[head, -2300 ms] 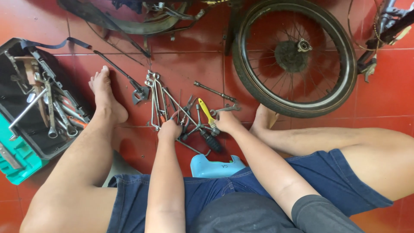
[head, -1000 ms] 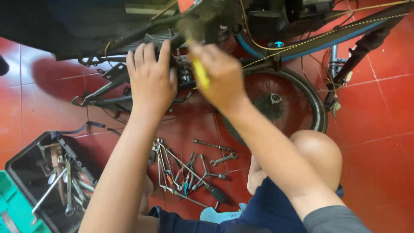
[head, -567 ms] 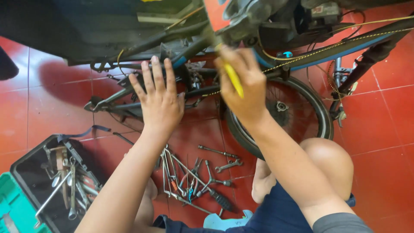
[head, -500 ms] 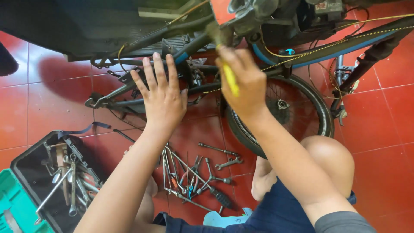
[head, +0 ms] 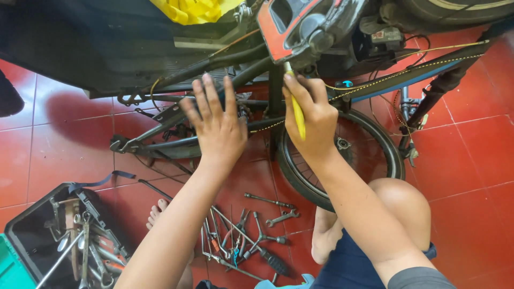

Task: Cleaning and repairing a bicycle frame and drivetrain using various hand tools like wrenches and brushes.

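A red tiled floor [head: 471,160] with pale grout lines is seen under everything; no walls are shown. A dark motorbike frame [head: 214,80] is taken as landmark, spanning the upper picture. A yellow crumpled cover [head: 193,9] is seen at the frame's top edge, and a red-edged panel [head: 284,27] just right of it. A small red-and-white label [head: 381,35], rectangular, is stuck on a part right of that panel; its print is too small to tell. A spoked wheel [head: 342,155] is seen below the frame, loose wrenches and pliers [head: 241,235] on the floor below the wheel, and an open black toolbox [head: 64,241] with a green tray edge far below-left of the frame. The left hand [head: 214,126] is held flat, fingers spread, gripping nothing, pressed on the frame's lower tubes. The right hand [head: 310,118] is clenched around a yellow-handled screwdriver [head: 296,112], whose tip is pointed up under the red-edged panel. Compared with half a second ago, the view is tilted slightly upward, so more of the yellow cover is shown; both hands are kept at about the same spots.
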